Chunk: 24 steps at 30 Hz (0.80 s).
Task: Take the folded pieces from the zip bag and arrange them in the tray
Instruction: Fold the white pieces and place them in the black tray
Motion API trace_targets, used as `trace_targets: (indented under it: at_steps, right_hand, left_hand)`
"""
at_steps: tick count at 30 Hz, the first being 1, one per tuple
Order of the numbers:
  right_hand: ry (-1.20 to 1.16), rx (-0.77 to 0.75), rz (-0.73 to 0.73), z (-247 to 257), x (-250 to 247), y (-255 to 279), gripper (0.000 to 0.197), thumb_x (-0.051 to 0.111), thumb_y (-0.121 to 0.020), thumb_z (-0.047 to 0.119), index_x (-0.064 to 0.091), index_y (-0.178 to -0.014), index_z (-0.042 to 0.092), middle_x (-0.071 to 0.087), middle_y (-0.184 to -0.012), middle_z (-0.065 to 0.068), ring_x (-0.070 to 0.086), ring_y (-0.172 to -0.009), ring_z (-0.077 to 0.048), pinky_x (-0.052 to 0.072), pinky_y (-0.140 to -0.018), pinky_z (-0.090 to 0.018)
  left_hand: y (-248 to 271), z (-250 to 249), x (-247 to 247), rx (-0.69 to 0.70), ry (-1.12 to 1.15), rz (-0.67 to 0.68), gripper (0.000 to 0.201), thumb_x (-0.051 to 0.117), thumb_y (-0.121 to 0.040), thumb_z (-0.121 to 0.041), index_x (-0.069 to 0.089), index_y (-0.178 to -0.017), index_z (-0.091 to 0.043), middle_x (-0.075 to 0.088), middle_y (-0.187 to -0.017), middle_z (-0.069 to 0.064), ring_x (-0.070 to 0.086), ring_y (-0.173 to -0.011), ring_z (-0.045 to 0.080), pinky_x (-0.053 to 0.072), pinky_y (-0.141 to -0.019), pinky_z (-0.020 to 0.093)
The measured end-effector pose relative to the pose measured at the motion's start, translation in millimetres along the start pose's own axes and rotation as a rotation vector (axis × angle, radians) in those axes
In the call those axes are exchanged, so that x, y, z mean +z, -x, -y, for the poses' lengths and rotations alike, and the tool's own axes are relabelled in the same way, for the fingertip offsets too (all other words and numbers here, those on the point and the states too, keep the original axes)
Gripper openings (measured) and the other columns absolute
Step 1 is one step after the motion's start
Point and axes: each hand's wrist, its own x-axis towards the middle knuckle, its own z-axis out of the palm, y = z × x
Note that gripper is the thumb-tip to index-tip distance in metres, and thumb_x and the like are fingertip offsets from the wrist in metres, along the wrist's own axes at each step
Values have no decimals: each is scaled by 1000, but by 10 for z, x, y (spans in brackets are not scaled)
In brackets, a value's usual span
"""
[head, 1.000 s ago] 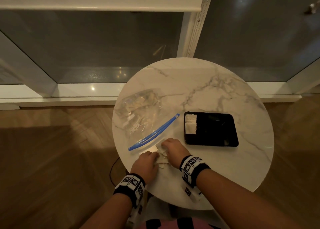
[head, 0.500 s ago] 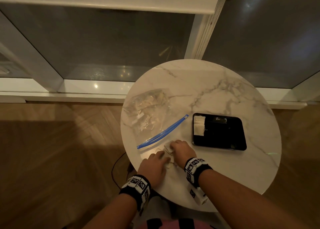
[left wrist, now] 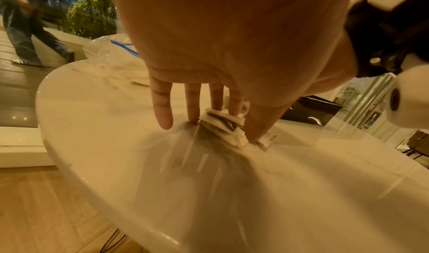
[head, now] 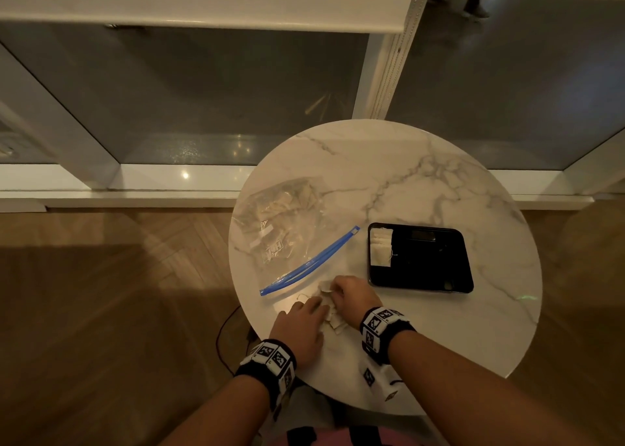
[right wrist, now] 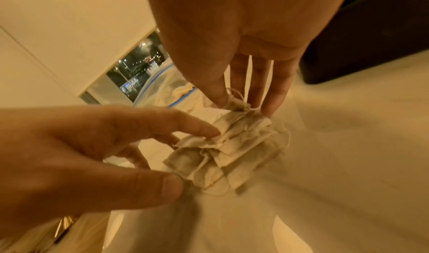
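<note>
A small pile of beige folded pieces (head: 333,317) lies at the front of the round marble table (head: 422,182). My left hand (head: 314,305) rests on the pile (left wrist: 220,124) with straight fingers, thumb at its near edge. My right hand (right wrist: 243,106) pinches the stringed end of the top piece (right wrist: 239,104) between thumb and fingers. The clear zip bag (head: 287,229) with a blue zipper lies to the left, more pieces inside. The black tray (head: 429,259) sits to the right, with one white folded piece (head: 381,247) at its left end.
The table's near edge is just below my wrists. A window wall stands behind the table, with a wooden floor around it. A dark cable (head: 226,337) runs on the floor under the left edge. Through the glass a person (left wrist: 23,27) walks past.
Both hands stay at the pile. My left fingers have stretched out over it and my right hand has shifted a little toward the bag. The head view has swung left.
</note>
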Motion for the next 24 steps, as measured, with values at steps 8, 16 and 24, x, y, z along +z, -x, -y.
trace_targets:
  at_steps: [8, 16, 24]
  right_hand:
    - [-467, 82, -144, 51, -197, 92, 8, 66, -92, 24, 69, -95, 17, 63, -79, 8, 57, -71, -4, 48, -71, -19]
    - [-803, 12, -65, 64, -726, 299, 14, 73, -87, 12, 66, -82, 23, 68, -70, 5, 60, -56, 4, 46, -53, -12]
    - [-774, -37, -167, -81, -859, 215, 5, 75, -85, 19, 71, -85, 17, 66, -74, 0, 56, -64, -7, 48, -63, -24]
  left_hand:
    - [-28, 12, -33, -67, 102, -83, 44, 47, -96, -32, 48, -139, -29, 43, -150, -6, 42, -134, 22, 41, -103, 43]
    - [-3, -179, -463, -266, 1317, -328, 25, 65, -96, -21, 62, -120, -27, 70, -111, 6, 70, -94, 22, 57, -73, 27]
    - [-98, -448, -832, -175, 1585, -326, 23, 54, -102, -19, 70, -98, -2, 69, -85, 17, 67, -78, 26, 53, -65, 36]
